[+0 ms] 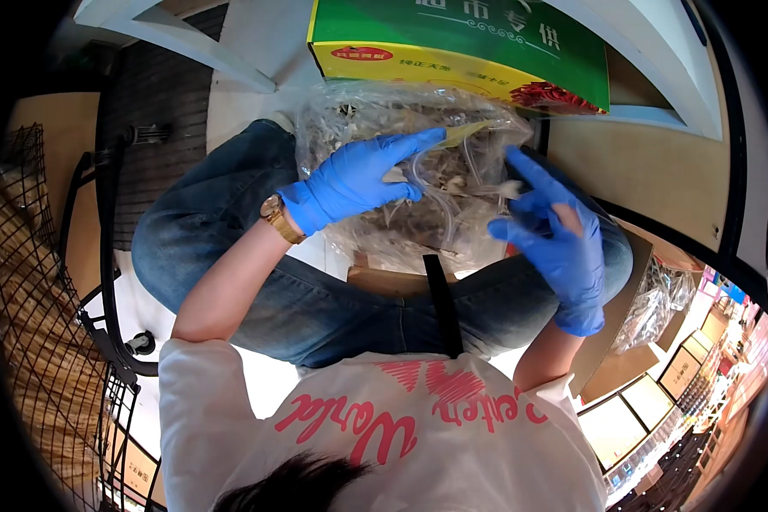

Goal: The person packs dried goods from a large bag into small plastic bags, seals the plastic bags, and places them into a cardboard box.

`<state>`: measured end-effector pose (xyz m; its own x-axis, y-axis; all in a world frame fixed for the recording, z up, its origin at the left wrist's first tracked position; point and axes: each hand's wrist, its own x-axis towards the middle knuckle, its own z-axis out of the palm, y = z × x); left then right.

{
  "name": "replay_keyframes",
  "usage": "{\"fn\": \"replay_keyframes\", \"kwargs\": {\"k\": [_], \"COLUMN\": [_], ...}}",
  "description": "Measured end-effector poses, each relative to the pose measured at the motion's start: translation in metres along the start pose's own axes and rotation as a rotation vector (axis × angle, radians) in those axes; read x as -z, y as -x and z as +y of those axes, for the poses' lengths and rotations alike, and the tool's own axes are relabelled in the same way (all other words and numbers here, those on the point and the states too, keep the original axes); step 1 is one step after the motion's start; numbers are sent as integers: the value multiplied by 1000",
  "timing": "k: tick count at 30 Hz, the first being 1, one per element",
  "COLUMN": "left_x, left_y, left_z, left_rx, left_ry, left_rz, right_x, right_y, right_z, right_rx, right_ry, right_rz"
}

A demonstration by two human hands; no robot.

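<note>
A large clear plastic bag (375, 226) of greyish-brown dried pieces lies between my knees, inside a cardboard box. Over it, my left hand (350, 181) in a blue glove has its index finger stretched out and its thumb apart. That fingertip is by a yellowish strip (469, 131), which seems part of a smaller clear bag (444, 200) on the pile. My right hand (559, 243), also gloved in blue, hovers at the bag's right side with fingers spread. A patch of bare skin shows at one finger of that glove. I see nothing held in it.
A green and yellow printed box (461, 51) stands just beyond the bag, by white shelf legs (205, 51). At left is a black wire cart (38, 316). An open carton (623, 367) with clear packaging stands at right, near shelves of boxed goods (648, 401).
</note>
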<state>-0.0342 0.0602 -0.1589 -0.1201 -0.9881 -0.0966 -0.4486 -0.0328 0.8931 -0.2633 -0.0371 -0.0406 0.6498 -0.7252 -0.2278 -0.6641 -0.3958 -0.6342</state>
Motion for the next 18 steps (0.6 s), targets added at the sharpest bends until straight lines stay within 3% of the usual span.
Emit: {"fn": "replay_keyframes", "kwargs": {"k": [1,3,5,7,9,10,11,14,17,18], "left_x": [2,11,26,35,42,43,47,57,63,67], "left_y": [-1,-2,3,6,5,6,5,8,11,14], "left_z": [-2,-5,3,8,7,5,0,-5,2,8], "left_rx": [1,24,-1,25,101,35,-38,71,-9,17], "left_ry": [-1,3,27,241,275,348,416,334,311,381], "left_rz": [-1,61,86,107,166,268,360,412,440,418], "right_x": [-2,-6,-2,-8,-27,-39,-56,-113,-198,-223], "right_y": [0,-1,-3,-15,-23,-28,-37,-66,-80,-76], "right_z": [3,12,21,39,73,95,112,143,213,236], "right_rx": [0,67,-52,-194,-169,-17,-70,-227,-268,-323], "right_ry": [-1,-317,-392,-416,-244,-44,-23,169,277,119], "right_rz": [0,171,226,339,216,107,-55,-393,-500,-415]}}
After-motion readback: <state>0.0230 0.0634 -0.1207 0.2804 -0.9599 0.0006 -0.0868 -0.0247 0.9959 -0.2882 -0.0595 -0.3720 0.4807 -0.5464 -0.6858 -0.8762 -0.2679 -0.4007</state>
